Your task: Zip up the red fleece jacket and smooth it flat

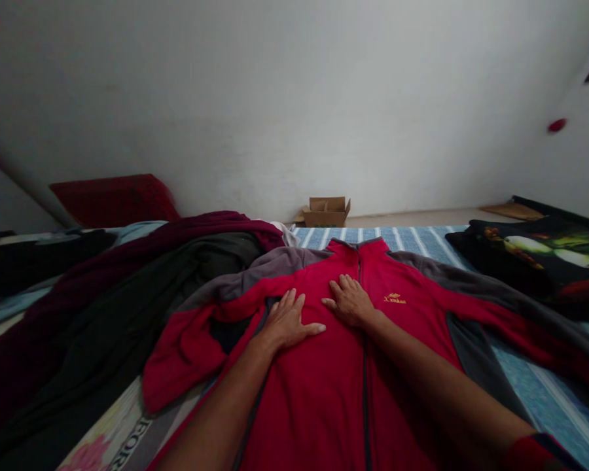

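Note:
A red and grey zip-front jacket (319,405) lies spread out, front up, with its collar away from me and its zip closed. Small yellow lettering shows on its chest. Both of my hands rest flat on the chest. My left hand (289,320) is on the left side of the front near the armhole, fingers spread. My right hand (351,301) lies close to the zip, its fingers also apart. Neither one grips the cloth. The jacket's left-hand sleeve is bent down beside the body; the other stretches out to the right.
Under the jacket is a blue and white striped sheet (425,241). Dark green (103,327) and maroon clothes (39,320) are heaped at left. Black printed fabric (535,255) lies at right. Beyond the far edge stand an open cardboard box (326,212) and a red object (118,199) by the wall.

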Available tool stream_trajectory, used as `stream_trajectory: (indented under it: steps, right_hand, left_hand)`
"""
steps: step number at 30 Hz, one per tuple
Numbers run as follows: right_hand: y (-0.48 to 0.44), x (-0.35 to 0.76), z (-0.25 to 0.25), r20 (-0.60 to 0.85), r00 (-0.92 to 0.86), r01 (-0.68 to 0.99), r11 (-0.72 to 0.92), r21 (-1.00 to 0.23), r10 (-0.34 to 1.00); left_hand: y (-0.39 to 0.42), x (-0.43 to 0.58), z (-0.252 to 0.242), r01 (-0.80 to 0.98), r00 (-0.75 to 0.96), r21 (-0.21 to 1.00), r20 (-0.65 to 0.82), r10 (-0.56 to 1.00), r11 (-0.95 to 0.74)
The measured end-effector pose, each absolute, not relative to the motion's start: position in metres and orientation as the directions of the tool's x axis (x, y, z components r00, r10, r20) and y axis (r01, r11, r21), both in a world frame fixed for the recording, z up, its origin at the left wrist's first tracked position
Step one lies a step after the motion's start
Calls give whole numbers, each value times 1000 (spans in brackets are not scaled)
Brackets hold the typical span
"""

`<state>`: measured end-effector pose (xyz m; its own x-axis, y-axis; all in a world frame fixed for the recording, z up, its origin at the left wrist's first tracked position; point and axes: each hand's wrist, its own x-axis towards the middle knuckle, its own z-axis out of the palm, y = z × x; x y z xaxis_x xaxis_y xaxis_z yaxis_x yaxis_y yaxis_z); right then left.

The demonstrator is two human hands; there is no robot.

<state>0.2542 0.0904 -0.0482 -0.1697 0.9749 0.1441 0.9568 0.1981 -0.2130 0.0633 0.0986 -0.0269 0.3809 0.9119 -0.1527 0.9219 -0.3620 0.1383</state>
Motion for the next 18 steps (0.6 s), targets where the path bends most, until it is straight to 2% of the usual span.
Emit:
stream_trajectory:
  steps: [5,10,14,18]
  right_hand:
    - [41,228,-40,201,-325,898,368,-239,924]
    - [-1,209,-52,93,-439,840,444,-311,894]
    - [-2,211,-54,53,-449,846,444,-295,892]
    - [-4,212,-46,45,-442,851,434,-295,896]
  left_hand:
    - [96,39,-18,846,491,208,54,869,-491]
    - [84,18,-16,852,451,211,165,877,-478]
    - [63,0,-12,901,343,199,215,914,-385]
    - [36,-10,-8,970,151,166,178,972,-180]
